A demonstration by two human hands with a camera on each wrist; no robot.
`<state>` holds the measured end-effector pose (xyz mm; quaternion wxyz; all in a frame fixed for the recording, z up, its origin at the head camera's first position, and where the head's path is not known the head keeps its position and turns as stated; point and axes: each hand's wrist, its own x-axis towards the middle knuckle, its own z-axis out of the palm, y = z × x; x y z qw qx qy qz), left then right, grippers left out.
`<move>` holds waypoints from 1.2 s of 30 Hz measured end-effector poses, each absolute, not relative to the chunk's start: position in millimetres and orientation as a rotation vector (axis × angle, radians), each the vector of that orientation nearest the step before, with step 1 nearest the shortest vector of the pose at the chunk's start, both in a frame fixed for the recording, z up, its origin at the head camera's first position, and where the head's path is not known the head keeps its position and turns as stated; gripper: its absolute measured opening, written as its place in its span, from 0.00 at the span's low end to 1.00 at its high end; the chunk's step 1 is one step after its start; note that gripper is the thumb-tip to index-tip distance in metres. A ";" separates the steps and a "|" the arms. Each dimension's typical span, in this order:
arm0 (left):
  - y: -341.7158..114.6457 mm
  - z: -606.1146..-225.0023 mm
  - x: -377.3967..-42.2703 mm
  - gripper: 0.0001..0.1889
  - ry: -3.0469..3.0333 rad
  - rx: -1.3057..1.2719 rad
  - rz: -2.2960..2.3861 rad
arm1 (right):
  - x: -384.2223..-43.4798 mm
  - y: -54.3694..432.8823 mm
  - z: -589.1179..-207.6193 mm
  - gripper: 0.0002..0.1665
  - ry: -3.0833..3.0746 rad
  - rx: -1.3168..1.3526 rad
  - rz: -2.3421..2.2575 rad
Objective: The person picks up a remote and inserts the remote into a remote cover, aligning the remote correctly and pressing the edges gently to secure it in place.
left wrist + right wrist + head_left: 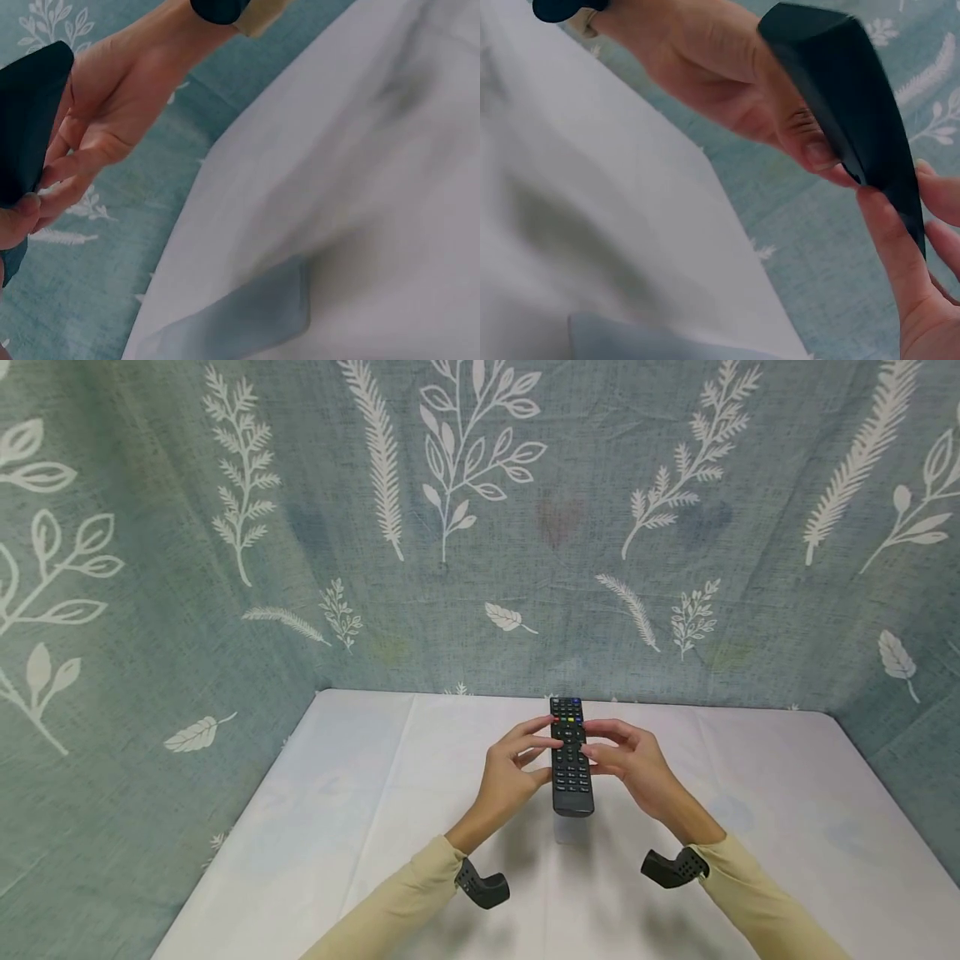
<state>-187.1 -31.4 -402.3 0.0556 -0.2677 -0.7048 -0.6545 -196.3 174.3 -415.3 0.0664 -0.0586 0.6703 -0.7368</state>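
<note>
A black remote control (572, 777) with rows of buttons is held up above the white table, its buttons facing the head camera. My left hand (510, 772) holds its left edge, with thumb below and fingers higher up. On the opposite edge, my right hand (633, 764) grips it with thumb and fingers. Both wrist views show the dark underside of the remote (847, 97) between fingertips of the two hands. Below it, apart from both hands, a pale, translucent, rounded rectangular piece (247, 315) lies on the table; the remote mostly hides it in the head view.
White cloth covers the table (420, 777). Blue-green curtains (570, 610) with white leaf prints rise behind it and at both sides. A black device (483, 885) is strapped to the left wrist, and a similar one (675, 867) to the right.
</note>
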 end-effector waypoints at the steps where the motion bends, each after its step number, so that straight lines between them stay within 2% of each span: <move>1: -31.5 -400.9 -185.8 0.17 -2.155 -0.801 -1.967 | -194.9 174.2 -415.2 0.29 2.025 -0.179 -2.215; 11: -33.2 -398.8 -184.8 0.17 -2.085 -0.819 -1.978 | -188.2 174.7 -411.3 0.24 2.092 -0.330 -2.198; 20: -30.5 -394.9 -184.7 0.15 -2.053 -0.843 -2.011 | -184.5 168.8 -408.7 0.22 2.339 -0.346 -2.197; 27: -28.3 -392.7 -185.7 0.16 -2.036 -0.865 -1.994 | -183.8 169.2 -407.2 0.16 2.485 -0.518 -2.203; 36: -22.6 -386.2 -190.4 0.16 -1.951 -0.883 -2.021 | -188.1 169.7 -408.1 0.14 2.595 -0.655 -2.247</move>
